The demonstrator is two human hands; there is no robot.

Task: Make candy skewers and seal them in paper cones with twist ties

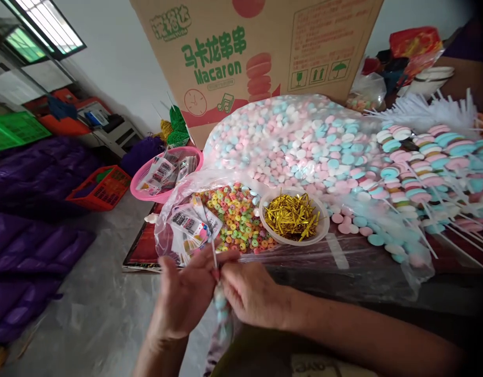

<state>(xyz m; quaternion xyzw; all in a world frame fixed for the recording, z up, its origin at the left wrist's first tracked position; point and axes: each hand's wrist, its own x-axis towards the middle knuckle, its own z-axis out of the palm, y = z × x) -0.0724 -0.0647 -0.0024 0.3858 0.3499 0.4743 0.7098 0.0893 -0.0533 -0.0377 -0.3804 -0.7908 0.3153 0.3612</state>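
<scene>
A wrapped candy skewer [221, 310] hangs head-down at the table's front edge, its pale blue and white pieces inside clear film. Its white stick [214, 252] points up between my hands. My right hand [254, 294] is closed, pinching the neck of the wrapper where a small reddish-pink bit shows. My left hand [183, 299] lies palm up against the other side of the neck, fingers stretched out and thumb apart. Just beyond are printed cards [191, 224], colourful candy rings [241, 214] and a bowl [324, 222] of gold twist ties [292, 215].
A large clear bag [284, 136] of pastel candy discs fills the table before a Macaron carton [265, 52]. Finished skewers [426, 167] are piled at right, near white sticks [434, 112]. A pink basket [166, 195] with packets stands left; an orange crate [102, 191] sits on the floor.
</scene>
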